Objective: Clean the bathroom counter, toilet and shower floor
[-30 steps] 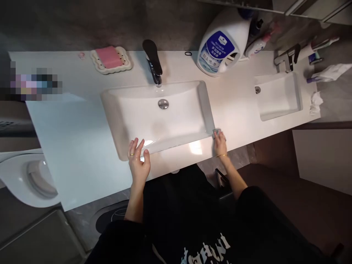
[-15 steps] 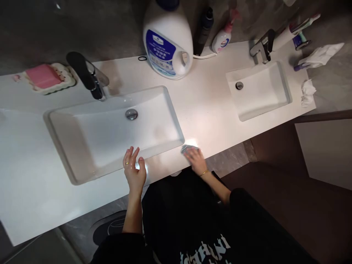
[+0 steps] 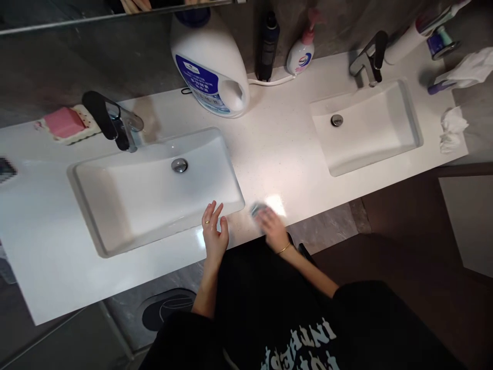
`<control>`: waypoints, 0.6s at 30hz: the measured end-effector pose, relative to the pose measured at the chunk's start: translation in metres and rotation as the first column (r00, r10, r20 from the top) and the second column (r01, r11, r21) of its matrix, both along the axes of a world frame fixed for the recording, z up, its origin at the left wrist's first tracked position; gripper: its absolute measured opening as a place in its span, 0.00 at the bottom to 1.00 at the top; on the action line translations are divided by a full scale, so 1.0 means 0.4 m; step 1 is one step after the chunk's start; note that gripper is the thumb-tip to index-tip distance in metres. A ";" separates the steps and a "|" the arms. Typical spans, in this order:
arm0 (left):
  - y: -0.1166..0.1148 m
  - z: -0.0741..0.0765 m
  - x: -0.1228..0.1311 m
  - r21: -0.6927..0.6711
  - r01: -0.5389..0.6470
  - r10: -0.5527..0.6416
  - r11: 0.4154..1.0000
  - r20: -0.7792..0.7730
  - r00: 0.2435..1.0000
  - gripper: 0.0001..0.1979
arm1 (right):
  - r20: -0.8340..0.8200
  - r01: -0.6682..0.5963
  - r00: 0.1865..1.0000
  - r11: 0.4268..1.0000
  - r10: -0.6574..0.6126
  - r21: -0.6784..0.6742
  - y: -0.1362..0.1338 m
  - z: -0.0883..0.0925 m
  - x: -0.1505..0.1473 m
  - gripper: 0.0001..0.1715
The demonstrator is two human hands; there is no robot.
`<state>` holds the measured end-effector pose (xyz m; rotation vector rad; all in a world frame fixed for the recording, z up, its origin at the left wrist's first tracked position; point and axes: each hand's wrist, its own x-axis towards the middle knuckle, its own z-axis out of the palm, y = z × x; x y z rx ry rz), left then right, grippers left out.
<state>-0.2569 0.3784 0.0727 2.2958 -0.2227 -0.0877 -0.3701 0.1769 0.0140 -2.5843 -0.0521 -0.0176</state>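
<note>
My right hand (image 3: 272,229) presses a small grey-blue cloth (image 3: 258,209) onto the white countertop (image 3: 269,169), close to the front right corner of the larger sink (image 3: 134,200). Motion blurs the fingers and the cloth a little, and part of the cloth is hidden under them. My left hand (image 3: 215,231) is empty, its fingers apart, over the front edge of that same sink. A bright reflection lies on the counter beside each hand.
Behind the larger sink stand a black-and-chrome faucet (image 3: 115,123), a pink soap bar (image 3: 64,122) on a dish and a big white detergent jug (image 3: 215,67). Farther right are a dark bottle (image 3: 268,46), a pump bottle (image 3: 301,55), a smaller sink (image 3: 370,128) and crumpled tissue (image 3: 452,128).
My left hand has shifted right along the sink's front edge, nearer my right hand. The right hand keeps the cloth at about the same counter spot. The camera view has turned slightly.
</note>
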 end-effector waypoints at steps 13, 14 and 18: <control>-0.022 -0.061 0.019 -0.168 0.080 -0.117 0.983 -0.222 0.968 0.18 | 0.013 0.435 0.898 0.885 -0.439 -0.164 -0.192 -0.046 0.084 0.42; -0.024 -0.065 0.022 -0.182 0.079 -0.119 0.980 -0.222 0.968 0.19 | -0.020 0.253 0.966 0.956 -0.258 -0.147 -0.126 -0.043 0.083 0.42; -0.026 -0.072 0.037 -0.198 0.069 -0.109 0.978 -0.202 0.973 0.19 | -0.144 -0.067 0.989 0.982 0.042 -0.176 -0.039 -0.060 0.138 0.41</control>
